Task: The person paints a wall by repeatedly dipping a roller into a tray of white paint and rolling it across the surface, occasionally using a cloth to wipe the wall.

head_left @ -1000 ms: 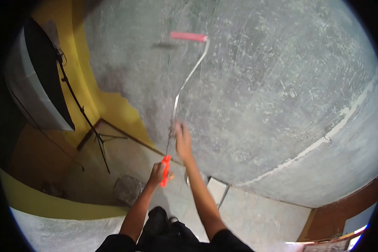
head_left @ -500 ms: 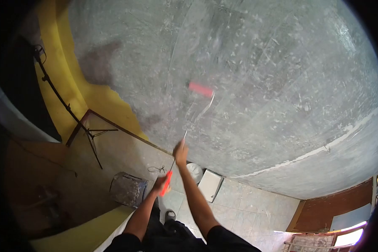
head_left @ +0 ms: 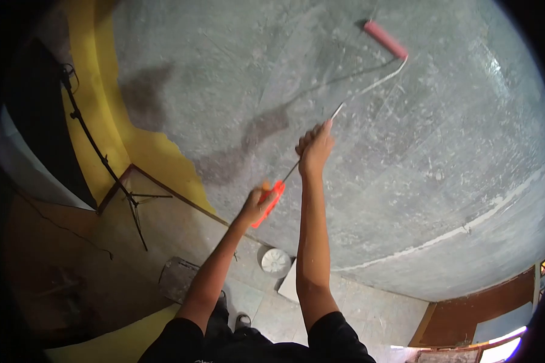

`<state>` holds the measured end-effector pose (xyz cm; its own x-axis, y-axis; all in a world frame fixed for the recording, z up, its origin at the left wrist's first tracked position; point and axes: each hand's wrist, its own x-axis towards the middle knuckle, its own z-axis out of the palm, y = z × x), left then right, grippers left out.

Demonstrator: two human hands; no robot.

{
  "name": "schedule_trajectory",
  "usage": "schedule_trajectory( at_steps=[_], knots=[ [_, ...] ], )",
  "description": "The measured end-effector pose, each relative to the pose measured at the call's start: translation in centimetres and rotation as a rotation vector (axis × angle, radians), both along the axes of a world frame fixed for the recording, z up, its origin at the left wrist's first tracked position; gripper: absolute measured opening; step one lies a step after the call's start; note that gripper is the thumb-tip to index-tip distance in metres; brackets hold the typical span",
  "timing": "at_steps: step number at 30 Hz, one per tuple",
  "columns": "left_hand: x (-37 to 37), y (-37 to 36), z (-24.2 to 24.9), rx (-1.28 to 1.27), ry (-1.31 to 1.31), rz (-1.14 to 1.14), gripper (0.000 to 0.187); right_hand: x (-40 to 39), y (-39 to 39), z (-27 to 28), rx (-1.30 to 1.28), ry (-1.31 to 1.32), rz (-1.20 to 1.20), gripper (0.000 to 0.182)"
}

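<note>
A paint roller with a pink sleeve (head_left: 386, 40) reaches up to the grey wall (head_left: 357, 199). My left hand (head_left: 255, 209) is closed around its orange handle (head_left: 272, 206). Farther up, my right hand (head_left: 315, 150) wraps around the thin metal rod (head_left: 374, 86), which bends toward the sleeve. The sleeve lies slanted against the wall's upper part, and the roller's shadow falls to its left.
Below the wall stand a round white bucket (head_left: 275, 262) and a white tray (head_left: 289, 284), partly behind my right arm. A grimy dark box (head_left: 178, 279) sits left of my feet. A black light stand (head_left: 97, 142) rises before the yellow-painted corner (head_left: 112, 118).
Both hands have risen and moved right with the roller. Its sleeve has gone from mid-wall to higher up on the right and tilts more steeply now.
</note>
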<state>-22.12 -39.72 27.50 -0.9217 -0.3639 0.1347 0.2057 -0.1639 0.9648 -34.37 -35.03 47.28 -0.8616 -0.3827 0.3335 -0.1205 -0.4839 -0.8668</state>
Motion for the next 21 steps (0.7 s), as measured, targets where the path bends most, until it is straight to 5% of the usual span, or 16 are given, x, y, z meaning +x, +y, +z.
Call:
schedule_trajectory(
  at_steps=[3,4,5,6,7,8,9,11,13,14,16,18,20,21],
  knots=[
    [4.2,1.7,-5.9,0.114,-0.106,0.05,0.041,0.8,-0.5,-12.2,0.195,0.109,-0.179,0.056],
    [7.2,2.9,-8.6,0.071,-0.319,0.089,0.041,2.5,0.0,-17.9,0.236,0.004,-0.151,0.057],
    [9.6,4.3,-15.0,0.131,-0.447,0.086,0.046,4.8,0.9,-23.2,0.333,-0.015,-0.17,0.055],
    [13.3,5.8,-16.2,0.176,-0.656,0.023,0.054,7.0,2.0,-28.2,0.302,-0.219,-0.046,0.053],
    [16.0,7.5,-17.2,0.183,-0.804,0.049,0.063,8.5,2.4,-32.5,0.437,-0.135,-0.093,0.051],
    [17.7,8.5,-19.8,0.16,-0.69,0.057,0.065,9.2,1.8,-35.7,0.534,-0.118,-0.171,0.049],
    [17.7,8.4,-19.2,0.105,-0.48,0.114,0.067,7.9,0.4,-34.5,0.531,-0.009,-0.174,0.049],
    [13.6,4.6,-16.8,0.047,-0.516,0.151,0.069,5.8,-3.2,-31.8,0.544,0.181,-0.169,0.048],
    [7.3,-0.7,-10.6,0.04,-0.399,0.184,0.067,1.7,-8.7,-17.7,0.353,0.338,-0.13,0.047],
    [3.8,-3.7,-4.2,0.073,-0.192,0.188,0.064,-1.4,-12.0,-11.8,0.326,0.533,-0.24,0.046],
    [-0.4,-7.5,7.7,0.2,0.11,0.094,0.059,-1.4,-14.3,5.0,0.218,0.515,-0.193,0.058],
    [-1.8,-9.4,13.8,0.153,0.244,-0.054,0.06,-2.8,-14.7,9.0,0.162,0.482,-0.167,0.055],
    [-2.1,-8.5,6.8,0.158,0.112,0.065,0.06,-1.4,-12.2,7.3,0.13,0.404,-0.143,0.055],
    [-0.3,-7.3,3.0,0.156,0.074,0.041,0.06,-1.2,-11.0,2.2,0.179,0.319,-0.11,0.053]
  ],
)
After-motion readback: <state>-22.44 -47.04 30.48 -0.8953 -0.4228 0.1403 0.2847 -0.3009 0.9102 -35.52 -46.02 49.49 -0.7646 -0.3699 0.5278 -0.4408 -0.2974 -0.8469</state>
